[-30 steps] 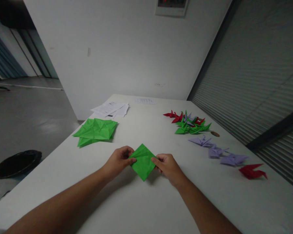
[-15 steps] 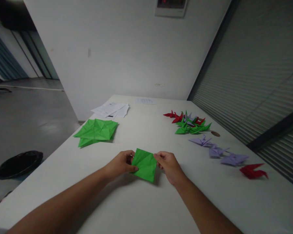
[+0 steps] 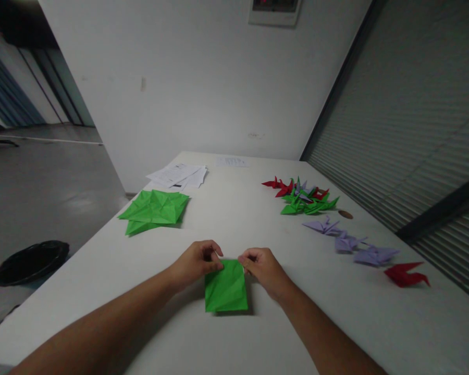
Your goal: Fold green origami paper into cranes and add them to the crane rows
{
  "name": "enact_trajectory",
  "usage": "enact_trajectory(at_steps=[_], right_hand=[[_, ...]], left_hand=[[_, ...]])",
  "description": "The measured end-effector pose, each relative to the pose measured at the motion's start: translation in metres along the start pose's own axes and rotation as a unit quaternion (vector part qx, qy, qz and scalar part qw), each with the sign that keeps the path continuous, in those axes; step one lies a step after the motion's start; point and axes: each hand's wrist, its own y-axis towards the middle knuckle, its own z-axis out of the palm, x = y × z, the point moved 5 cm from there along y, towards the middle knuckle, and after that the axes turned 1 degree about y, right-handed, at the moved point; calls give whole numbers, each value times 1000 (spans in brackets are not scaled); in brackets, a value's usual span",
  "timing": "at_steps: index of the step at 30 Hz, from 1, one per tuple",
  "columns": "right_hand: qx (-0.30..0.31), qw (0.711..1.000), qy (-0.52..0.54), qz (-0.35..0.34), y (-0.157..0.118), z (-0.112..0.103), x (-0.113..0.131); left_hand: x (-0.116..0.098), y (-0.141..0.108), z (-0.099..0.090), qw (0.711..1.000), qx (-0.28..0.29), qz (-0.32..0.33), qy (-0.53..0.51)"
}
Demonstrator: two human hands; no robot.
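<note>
A folded square of green origami paper [image 3: 226,289] is held just over the white table near its front. My left hand [image 3: 199,263] pinches its upper left corner between thumb and fingers. At the upper right corner, my right hand [image 3: 263,268] grips the paper with closed fingertips. The square's lower edge points toward me, and a shadow shows under it. Creased green sheets [image 3: 154,208] lie stacked to the left, beyond my left hand.
Purple paper cranes [image 3: 347,242] and a red crane [image 3: 405,274] line the right side. Behind them sits a pile of red, green and purple cranes [image 3: 307,200] by a round table hole [image 3: 345,214]. Printed papers [image 3: 180,175] lie back left; a black-lined bin [image 3: 31,264] stands on the floor.
The green square has turned so its sides run straight, and it has come a little closer to me. Both hands have shifted their hold to its upper corners.
</note>
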Motion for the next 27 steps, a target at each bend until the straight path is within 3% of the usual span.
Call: enact_trajectory(at_steps=[4,11,15,19,22,27], right_hand=[[-2,1000,4,-12,0,0,2],[52,998,23,10,-2,5,0],[29,999,34,14,0,2,-1],[49,992,117,17,-2,10,2],[77,984,159,38,-3,18,-1],[66,992,95,45,-3,18,-9]], left_hand=[[-1,0,1,1000,-3,-1,-9],[-7,0,-8,997,-80,18,-5],[-7,0,-13,993,-113,13,-29],[-7,0,-12,991,-127,15,-48],[-4,0,-7,992,-114,12,-54],[5,2,7,1000,-7,-12,-25]])
